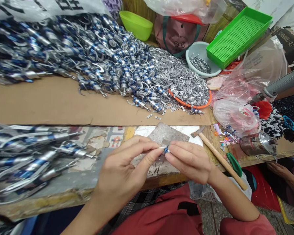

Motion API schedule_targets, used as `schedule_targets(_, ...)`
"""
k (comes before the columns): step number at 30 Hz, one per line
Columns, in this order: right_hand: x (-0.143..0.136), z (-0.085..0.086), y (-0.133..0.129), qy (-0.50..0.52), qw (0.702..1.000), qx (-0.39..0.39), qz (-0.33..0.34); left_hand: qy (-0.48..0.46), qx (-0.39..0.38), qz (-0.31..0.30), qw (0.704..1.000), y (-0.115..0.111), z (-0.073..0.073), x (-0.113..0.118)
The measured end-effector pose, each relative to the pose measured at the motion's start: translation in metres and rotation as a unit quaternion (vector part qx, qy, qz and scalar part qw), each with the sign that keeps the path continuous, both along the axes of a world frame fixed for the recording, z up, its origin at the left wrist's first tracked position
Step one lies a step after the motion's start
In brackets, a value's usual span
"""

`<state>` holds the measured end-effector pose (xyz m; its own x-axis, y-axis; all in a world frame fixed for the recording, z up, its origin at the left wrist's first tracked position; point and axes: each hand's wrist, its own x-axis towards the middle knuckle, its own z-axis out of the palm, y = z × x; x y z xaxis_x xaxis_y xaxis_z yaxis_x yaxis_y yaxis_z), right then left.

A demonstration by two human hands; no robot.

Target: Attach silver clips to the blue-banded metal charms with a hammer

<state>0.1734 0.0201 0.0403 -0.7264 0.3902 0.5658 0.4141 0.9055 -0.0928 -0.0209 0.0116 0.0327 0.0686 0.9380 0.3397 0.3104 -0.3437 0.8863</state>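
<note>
My left hand [129, 163] pinches a thin, pale strip [161, 147] between thumb and index finger. The closed fingers of my right hand [189, 160] grip a small blue-and-silver metal piece [166, 149], mostly hidden by the fingertips. Strip and piece meet between my hands; whether they are one part I cannot tell. Under them lies a flat grey slab [161, 132] on the bench. Just right of my right hand rests a hammer [218, 155] with a wooden handle, its head toward the slab.
Blue-and-silver pieces with curved arms form a large heap [93, 52] on cardboard [39, 101] and a nearer pile [34, 160]. Small perforated metal plates [186, 81] fill an orange-rimmed tray. A bowl [191, 55] holds pins. A power driver [279, 85] juts in right, above another person's hand [281, 171].
</note>
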Motion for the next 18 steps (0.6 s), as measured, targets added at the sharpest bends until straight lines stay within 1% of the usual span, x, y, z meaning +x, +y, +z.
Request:
schedule_targets(2,0.0,0.001,0.0,0.007,1.0,-0.01,-0.005,0.027,0.039,-0.001,0.999,0.0,0.002,-0.001)
schedule_targets(4,-0.001,-0.003,-0.001,0.03,0.999,-0.02,-0.016,0.027,0.04,-0.004,0.999,0.0,0.002,-0.002)
schedule_targets(6,-0.002,-0.008,-0.003,0.066,0.997,-0.032,-0.035,-0.001,-0.003,-0.021,1.0,0.001,-0.001,-0.004)
schedule_targets(8,-0.003,-0.011,-0.008,0.093,0.992,-0.062,-0.056,-0.047,-0.078,-0.053,0.994,0.001,-0.005,-0.003)
schedule_targets(11,-0.004,-0.01,-0.018,0.113,0.98,-0.134,-0.092,-0.14,-0.196,-0.081,0.967,-0.003,-0.013,0.002)
schedule_targets(13,-0.002,-0.005,-0.024,0.129,0.97,-0.176,-0.11,-0.217,-0.243,-0.075,0.942,-0.008,-0.018,0.008)
schedule_targets(15,0.001,0.003,-0.025,0.124,0.964,-0.206,-0.114,-0.272,-0.268,-0.066,0.922,-0.014,-0.021,0.015)
schedule_targets(17,0.004,0.013,-0.017,0.085,0.959,-0.248,-0.105,-0.301,-0.289,-0.059,0.907,-0.017,-0.023,0.02)
schedule_targets(18,0.004,0.018,-0.008,0.063,0.957,-0.265,-0.097,-0.309,-0.298,-0.059,0.901,-0.018,-0.023,0.023)
